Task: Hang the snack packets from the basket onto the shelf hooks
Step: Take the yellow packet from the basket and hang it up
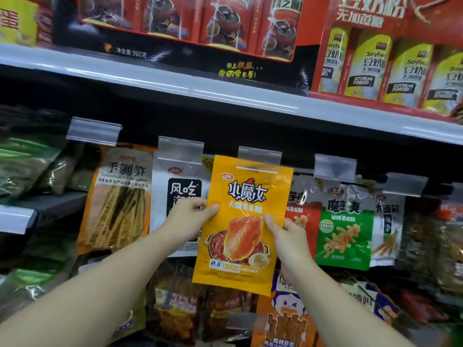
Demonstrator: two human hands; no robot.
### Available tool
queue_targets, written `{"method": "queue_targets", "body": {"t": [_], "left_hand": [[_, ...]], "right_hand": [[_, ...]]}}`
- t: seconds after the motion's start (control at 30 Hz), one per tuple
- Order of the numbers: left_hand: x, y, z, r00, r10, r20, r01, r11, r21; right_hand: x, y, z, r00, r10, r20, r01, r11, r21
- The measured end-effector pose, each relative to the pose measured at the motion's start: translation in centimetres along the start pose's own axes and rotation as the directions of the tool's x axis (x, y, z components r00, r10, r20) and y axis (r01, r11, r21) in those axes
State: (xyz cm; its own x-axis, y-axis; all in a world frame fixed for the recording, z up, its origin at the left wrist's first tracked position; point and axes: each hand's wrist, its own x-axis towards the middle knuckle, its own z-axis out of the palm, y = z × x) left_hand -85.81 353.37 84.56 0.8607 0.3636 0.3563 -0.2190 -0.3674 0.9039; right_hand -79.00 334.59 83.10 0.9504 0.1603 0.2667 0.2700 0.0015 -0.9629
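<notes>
A single head-worn view is given, aimed forward and slightly upward at close range; the shelf edge [225, 96] is seen running from nine o'clock toward three o'clock.

Glossy orange plastic-film snack packet [241, 226], smooth, with sheen near its clear top strip. Clear, shiny plastic price-tag holders [259, 155] along the hook row. Smooth grey shelf edge [225, 95] with bright streaks. Crinkled transparent film on the bamboo-shoot packet [120, 196]. Glossy red cartons [390, 58] above.
</notes>
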Motion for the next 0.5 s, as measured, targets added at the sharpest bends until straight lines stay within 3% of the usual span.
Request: {"method": "queue_targets", "body": {"t": [0.5], "left_hand": [[1.7, -0.2, 0.8, 0.998, -0.048, -0.037, 0.051, 0.997, 0.059]], "right_hand": [[1.9, -0.1, -0.1, 1.0, 0.014, -0.021, -0.014, 0.999, -0.03]]}}
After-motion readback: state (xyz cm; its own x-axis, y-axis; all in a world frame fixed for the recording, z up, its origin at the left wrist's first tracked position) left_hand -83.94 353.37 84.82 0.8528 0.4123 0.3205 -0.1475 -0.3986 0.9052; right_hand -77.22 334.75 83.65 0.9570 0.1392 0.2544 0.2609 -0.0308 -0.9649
